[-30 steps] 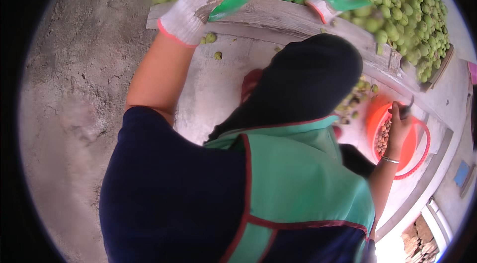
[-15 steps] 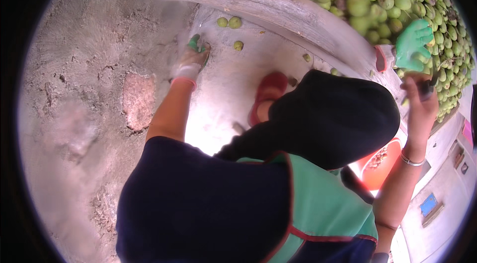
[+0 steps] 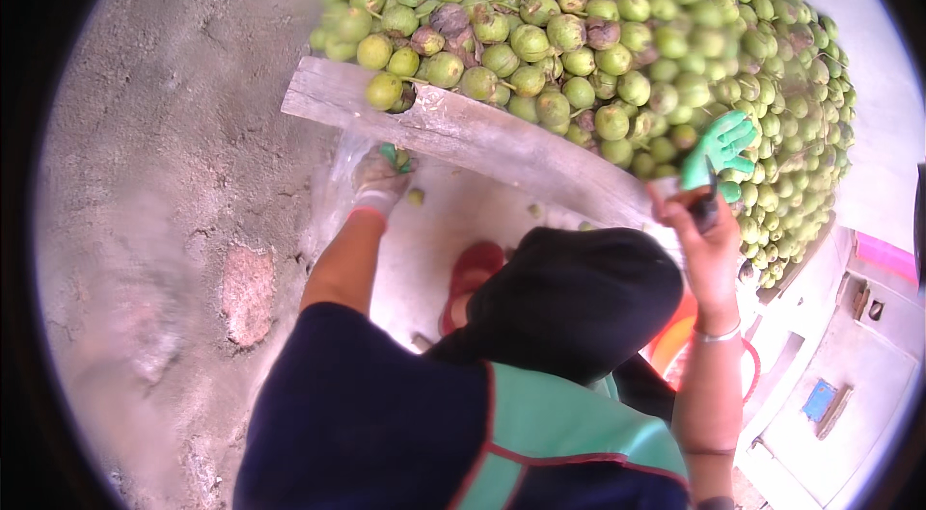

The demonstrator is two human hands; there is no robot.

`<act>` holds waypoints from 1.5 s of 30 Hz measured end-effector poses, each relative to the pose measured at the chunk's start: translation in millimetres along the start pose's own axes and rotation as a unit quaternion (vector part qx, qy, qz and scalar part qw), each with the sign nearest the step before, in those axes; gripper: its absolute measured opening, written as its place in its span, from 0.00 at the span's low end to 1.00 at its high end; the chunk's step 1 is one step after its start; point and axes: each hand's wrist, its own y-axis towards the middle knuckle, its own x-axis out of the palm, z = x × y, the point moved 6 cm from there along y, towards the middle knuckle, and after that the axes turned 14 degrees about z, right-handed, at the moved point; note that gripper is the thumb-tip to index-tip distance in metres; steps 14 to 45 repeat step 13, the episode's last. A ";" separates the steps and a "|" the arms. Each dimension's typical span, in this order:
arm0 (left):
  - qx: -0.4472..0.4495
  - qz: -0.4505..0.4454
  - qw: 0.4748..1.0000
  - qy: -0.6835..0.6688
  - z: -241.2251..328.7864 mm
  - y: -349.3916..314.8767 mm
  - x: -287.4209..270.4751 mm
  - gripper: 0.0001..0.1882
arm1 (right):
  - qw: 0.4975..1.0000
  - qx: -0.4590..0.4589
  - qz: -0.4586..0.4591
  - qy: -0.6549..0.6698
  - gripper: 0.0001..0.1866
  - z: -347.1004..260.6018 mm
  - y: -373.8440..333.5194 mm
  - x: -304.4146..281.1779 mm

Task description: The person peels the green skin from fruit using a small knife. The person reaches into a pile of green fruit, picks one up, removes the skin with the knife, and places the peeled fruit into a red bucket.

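My left hand (image 3: 383, 180), in a pale glove with green fingers and a pink-edged cuff, is low over the floor beside the wooden plank (image 3: 463, 124). A small patch of lighter green shows at its fingertips, by a small green fruit (image 3: 415, 197); whether the fingers grip a fruit is unclear. My bare right hand (image 3: 712, 245) is closed round the dark handle of a small knife (image 3: 706, 209). Just above that hand is a green glove (image 3: 721, 153), its fingers over the fruit; I cannot make out what supports it.
Beyond the plank lies a large heap of round green fruit (image 3: 531, 42), some browned. My black-clad knee (image 3: 588, 293) and red shoe (image 3: 473, 279) fill the middle. Beside my right forearm stands an orange-red bucket (image 3: 672, 341). Rough grey ground (image 3: 183, 124) with an embedded stone (image 3: 248, 296) spreads left.
The view has tipped up, so more of the fruit heap shows. My left hand has reached farther, to where two small fruits lay by the plank. My right hand still holds the knife.
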 end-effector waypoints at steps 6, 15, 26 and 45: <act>0.060 0.153 0.955 -0.246 -18.2 -47.2 -122.9 0.32 | 0.997 0.044 0.017 0.065 0.06 0.0 3.8 -9.2; 0.202 0.288 0.888 -0.297 67.5 -48.9 -245.4 0.31 | 0.981 0.091 -0.029 0.171 0.09 -27.5 12.8 10.7; 0.202 0.288 0.888 -0.297 67.5 -48.9 -245.4 0.31 | 0.981 0.091 -0.029 0.171 0.09 -27.5 12.8 10.7; 0.202 0.288 0.888 -0.297 67.5 -48.9 -245.4 0.31 | 0.981 0.091 -0.029 0.171 0.09 -27.5 12.8 10.7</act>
